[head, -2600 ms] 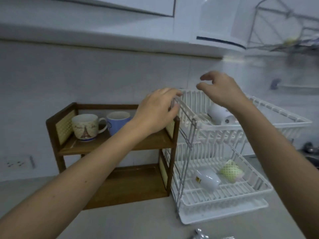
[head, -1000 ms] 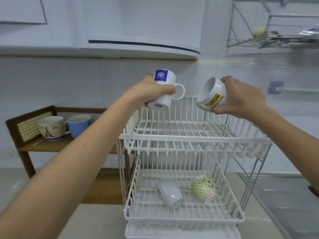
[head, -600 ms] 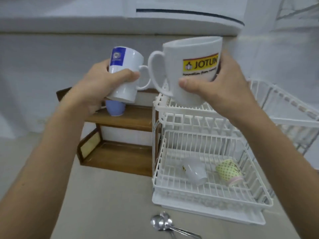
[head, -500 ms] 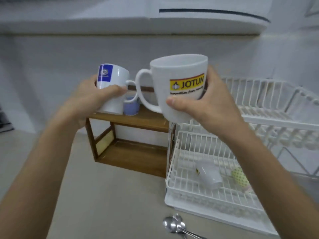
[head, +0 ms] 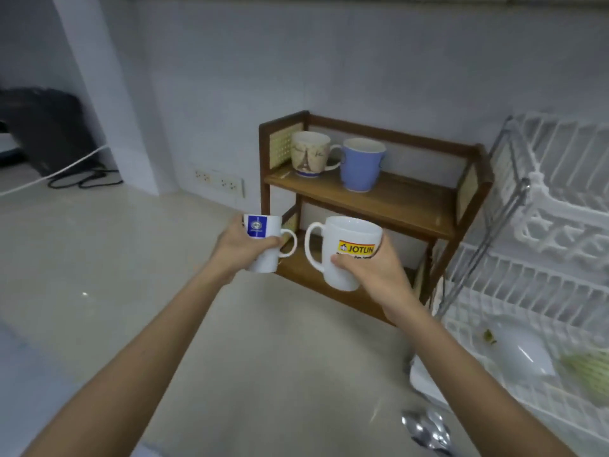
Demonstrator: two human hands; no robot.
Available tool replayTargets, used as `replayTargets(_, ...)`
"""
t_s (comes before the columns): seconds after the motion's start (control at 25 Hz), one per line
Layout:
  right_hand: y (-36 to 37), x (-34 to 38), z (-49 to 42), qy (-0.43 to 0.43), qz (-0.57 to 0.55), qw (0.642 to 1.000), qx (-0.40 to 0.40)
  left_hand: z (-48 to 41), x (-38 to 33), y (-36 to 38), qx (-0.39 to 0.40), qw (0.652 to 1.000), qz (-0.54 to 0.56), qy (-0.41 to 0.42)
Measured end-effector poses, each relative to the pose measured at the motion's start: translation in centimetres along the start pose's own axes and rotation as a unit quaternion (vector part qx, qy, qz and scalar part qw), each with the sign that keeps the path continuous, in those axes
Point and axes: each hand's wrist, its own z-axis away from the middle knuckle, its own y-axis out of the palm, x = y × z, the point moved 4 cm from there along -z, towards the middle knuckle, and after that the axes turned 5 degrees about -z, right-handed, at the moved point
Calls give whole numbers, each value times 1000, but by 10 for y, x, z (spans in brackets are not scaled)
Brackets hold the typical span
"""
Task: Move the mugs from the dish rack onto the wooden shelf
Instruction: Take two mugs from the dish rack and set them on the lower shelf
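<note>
My left hand [head: 242,247] grips a small white mug with a blue label [head: 263,245], upright, in front of the wooden shelf's lower level. My right hand [head: 372,275] holds a bigger white mug with a yellow JOTUN label [head: 346,250], upright, just right of the first. Both hover at the lower board of the wooden shelf [head: 392,201]. On its upper board stand a cream mug with a tower picture [head: 309,153] and a blue mug [head: 361,164]. The white dish rack [head: 547,245] is at the right; a white mug [head: 524,354] and a green dotted mug [head: 586,374] lie on its lower tier.
Metal spoons [head: 426,428] lie on the counter near the rack's front corner. A wall socket strip [head: 219,183] sits left of the shelf. Black cables [head: 85,179] and a dark appliance [head: 43,127] are at the far left behind a white pillar.
Both hands lifted a mug each from the rack's top tier, then carried them left and down to the shelf's lower level. My view has swung left.
</note>
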Motion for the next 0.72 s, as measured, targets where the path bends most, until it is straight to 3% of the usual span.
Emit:
replayTargets(0.2,32,-71,-40,109,68,986,-107,-52,48,49,58,994,-88,28)
replayTargets(0.4,50,-127,-88,176,67,962,-195,-102,64,97,83,987,-124,66)
replayTargets(0.72,59,-166,-142,164,103,949,-248,-153,66,156,66,985,-121,99)
